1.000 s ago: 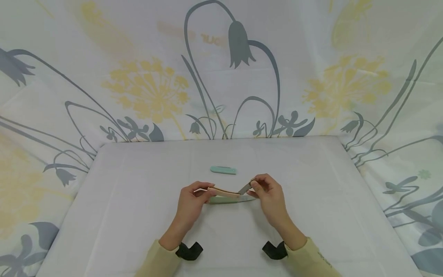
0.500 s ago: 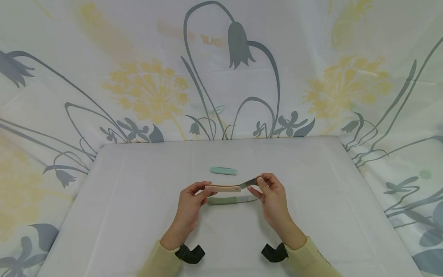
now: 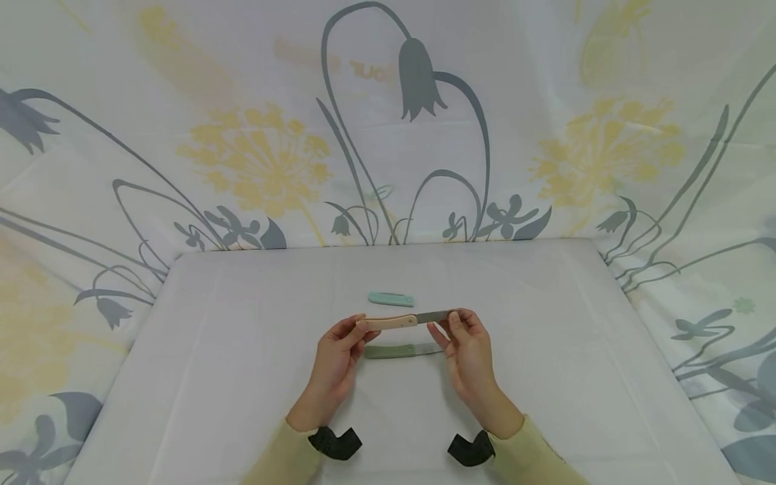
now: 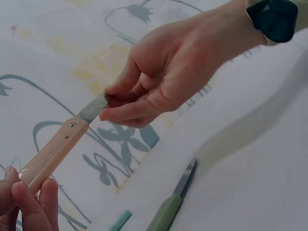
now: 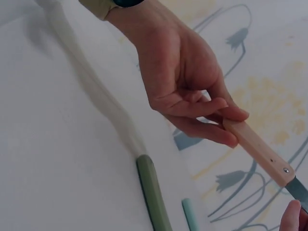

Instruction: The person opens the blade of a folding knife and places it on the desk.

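Observation:
A folding knife with a pale peach handle is held up between both hands, its grey blade swung out almost in line with the handle. My left hand pinches the butt end of the handle between thumb and fingers. At the other end, my right hand pinches the blade near its tip, which the fingers hide. Below lies a green-handled folding knife with its blade out, pointing right. Farther back, a teal folding knife lies folded.
A white-covered table carries the knives. Behind it and at both sides hangs a curtain printed with grey and yellow flowers. Black bands sit at both wrists, below light green sleeves.
The blade of the peach knife has swung outward from an upward angle to nearly straight. The handle has risen and levelled, away from the green knife. The other two knives stay put.

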Available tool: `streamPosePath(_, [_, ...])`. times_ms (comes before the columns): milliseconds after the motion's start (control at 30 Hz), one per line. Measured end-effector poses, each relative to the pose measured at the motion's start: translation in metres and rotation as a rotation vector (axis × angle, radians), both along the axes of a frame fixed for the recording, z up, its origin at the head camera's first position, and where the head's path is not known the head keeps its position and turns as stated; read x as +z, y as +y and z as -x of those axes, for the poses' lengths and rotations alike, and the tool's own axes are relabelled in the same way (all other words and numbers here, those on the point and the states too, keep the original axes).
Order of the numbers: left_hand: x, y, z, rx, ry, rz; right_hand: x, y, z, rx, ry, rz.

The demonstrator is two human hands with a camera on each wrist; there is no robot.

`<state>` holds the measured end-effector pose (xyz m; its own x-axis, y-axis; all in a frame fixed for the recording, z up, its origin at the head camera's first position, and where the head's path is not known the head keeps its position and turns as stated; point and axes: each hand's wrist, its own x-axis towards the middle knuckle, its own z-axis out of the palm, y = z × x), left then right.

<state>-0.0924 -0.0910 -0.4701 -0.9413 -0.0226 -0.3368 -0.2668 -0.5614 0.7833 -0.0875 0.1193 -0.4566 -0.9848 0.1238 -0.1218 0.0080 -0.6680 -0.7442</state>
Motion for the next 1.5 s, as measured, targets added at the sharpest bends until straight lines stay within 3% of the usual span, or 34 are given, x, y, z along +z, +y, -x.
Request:
streamPosePath(200, [-0.002, -0.003, 0.001, -0.047, 0.034, 0.069, -0.001, 0.004, 0.004, -0.051, -0.027, -0.115])
streamPosePath(433, [-0.003, -0.013, 0.005, -0.130, 0.072, 0.292, -0.008, 0.016, 0.009, -0.036, -0.066, -0.299])
streamPosePath(667, [-0.006, -0.024, 0.015, -0.187, 0.177, 0.607, -0.010, 0.031, 0.016, 0.052, -0.102, -0.494])
streamPosePath(867, [-0.009, -0.030, 0.022, -0.213, 0.261, 0.800, -0.017, 0.045, 0.024, 0.199, -0.079, -0.787])
streamPosePath(1067, [-0.013, -0.034, 0.028, -0.256, 0.299, 0.913, -0.022, 0.054, 0.028, 0.281, -0.056, -0.977])
streamPosePath(1267, [-0.016, -0.035, 0.031, -0.303, 0.322, 1.031, -0.027, 0.055, 0.032, 0.307, -0.083, -1.130])
streamPosePath(1500, [-0.024, -0.035, 0.032, -0.329, 0.289, 1.069, -0.035, 0.056, 0.034, 0.340, -0.074, -1.253])
